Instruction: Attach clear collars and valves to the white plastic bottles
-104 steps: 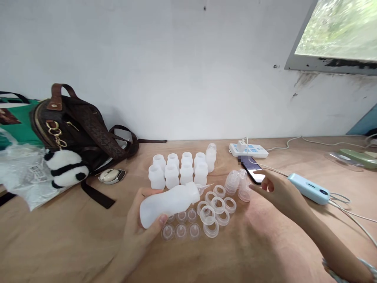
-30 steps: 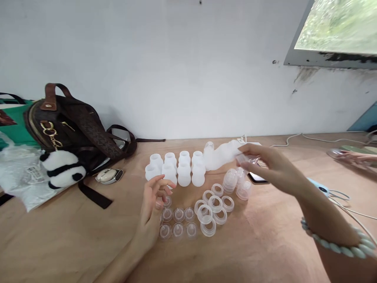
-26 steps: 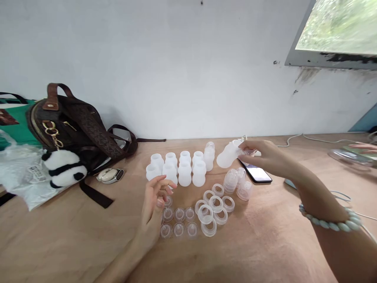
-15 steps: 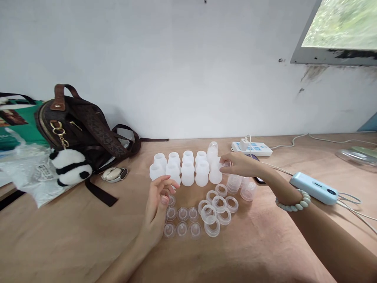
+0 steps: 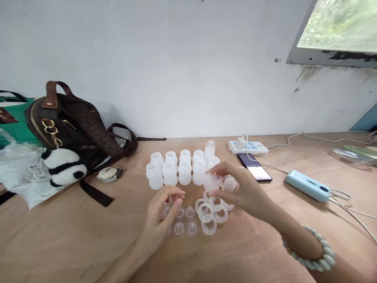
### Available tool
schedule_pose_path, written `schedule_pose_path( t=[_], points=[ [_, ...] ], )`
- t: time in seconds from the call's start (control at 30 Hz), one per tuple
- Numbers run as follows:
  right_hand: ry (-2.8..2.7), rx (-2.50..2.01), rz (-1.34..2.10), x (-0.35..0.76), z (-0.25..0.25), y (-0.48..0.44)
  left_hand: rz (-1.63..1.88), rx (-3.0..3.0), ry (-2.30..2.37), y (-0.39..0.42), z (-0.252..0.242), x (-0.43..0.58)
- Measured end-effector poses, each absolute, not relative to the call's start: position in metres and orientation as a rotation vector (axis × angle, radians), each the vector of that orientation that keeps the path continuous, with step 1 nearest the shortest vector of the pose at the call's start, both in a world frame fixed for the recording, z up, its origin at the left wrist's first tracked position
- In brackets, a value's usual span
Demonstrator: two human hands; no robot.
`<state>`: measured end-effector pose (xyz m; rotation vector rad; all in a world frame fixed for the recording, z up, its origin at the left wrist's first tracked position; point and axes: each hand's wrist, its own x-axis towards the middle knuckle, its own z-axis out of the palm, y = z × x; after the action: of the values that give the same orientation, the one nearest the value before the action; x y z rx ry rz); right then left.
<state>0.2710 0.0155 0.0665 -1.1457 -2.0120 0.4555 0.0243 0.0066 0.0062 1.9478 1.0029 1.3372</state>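
Frosted white bottles [image 5: 185, 173] stand upright in two rows, and a rear one at the right end wears a clear dome cap [image 5: 209, 144]. My right hand [image 5: 235, 188] curls its fingers round a translucent plastic piece [image 5: 211, 182], held in front of the right-end bottles; motion blurs its exact kind. With fingers bent and thumb apart, my left hand [image 5: 163, 210] is empty above the clear nipples [image 5: 192, 228], covering some of them. Clear rings [image 5: 209, 226] lie in an overlapping pile between the hands. Clear cups [image 5: 230, 182] are partly hidden behind my right hand.
At the left are a brown backpack [image 5: 85, 125] with a panda charm [image 5: 63, 167], a plastic bag [image 5: 26, 173] and a beige mouse-like item [image 5: 109, 174]. To the right lie a power strip [image 5: 256, 148], a phone [image 5: 255, 167], a blue device [image 5: 308, 185] and cables.
My right hand has moved down and toward me from the right-end bottles with the translucent piece, uncovering the phone. My left hand has shifted slightly right, its fingers curling more.
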Motion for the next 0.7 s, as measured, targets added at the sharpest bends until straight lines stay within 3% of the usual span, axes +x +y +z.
schedule_pose_path(
  t=[0.33,0.53,0.7],
  points=[
    [-1.950,-0.571,0.217,0.225,0.017,0.000,0.996,1.290,0.757,0.006,0.012,0.036],
    [-2.008,-0.541,0.104,0.223,0.017,-0.005,0.834,1.051,0.737,0.001,0.012,0.037],
    [-2.084,-0.675,0.320,0.225,0.021,-0.012,0.723,0.995,0.738,-0.002,0.017,0.037]
  ],
)
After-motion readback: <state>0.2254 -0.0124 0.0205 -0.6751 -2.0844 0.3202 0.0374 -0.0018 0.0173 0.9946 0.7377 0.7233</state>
